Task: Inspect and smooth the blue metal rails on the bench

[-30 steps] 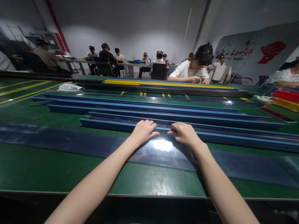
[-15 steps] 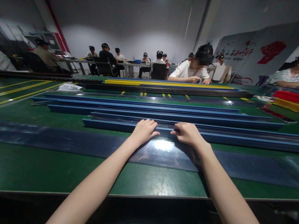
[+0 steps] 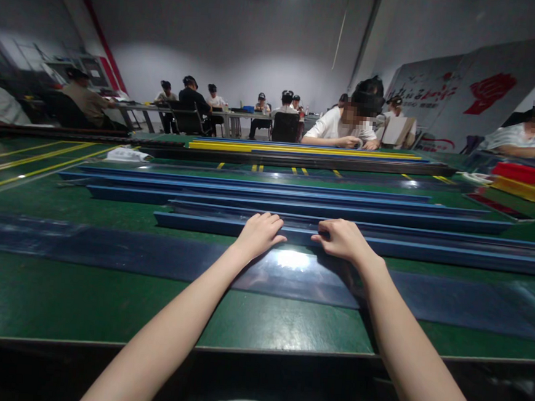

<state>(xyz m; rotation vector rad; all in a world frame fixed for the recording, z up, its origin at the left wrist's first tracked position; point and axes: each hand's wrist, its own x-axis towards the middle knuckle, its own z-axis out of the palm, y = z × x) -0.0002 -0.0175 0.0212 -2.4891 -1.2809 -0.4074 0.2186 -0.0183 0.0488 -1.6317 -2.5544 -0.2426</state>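
Observation:
A long blue U-shaped channel strip [image 3: 201, 223] lies across the table in front of me, its open side up. My left hand [image 3: 263, 230] rests over its near wall, fingers bent inside and thumb pointing right along the front. To the right, my right hand [image 3: 339, 237] pinches the same wall between curled fingers and thumb; the fingertips are partly hidden. Nearer to me, under my forearms, a flat clear plastic strip [image 3: 152, 253] is stretched out and reflects the light.
More blue channel strips [image 3: 294, 210] lie parallel behind. Farther back are a black strip [image 3: 298, 160] and a yellow strip [image 3: 225, 147]. A red tray [image 3: 524, 174] sits on a yellow tray [image 3: 528, 189] at right. A co-worker [image 3: 342, 126] sits opposite.
The blue channel strip has slid slightly to the right, and my right hand has moved right with it. My left hand has stayed almost in place.

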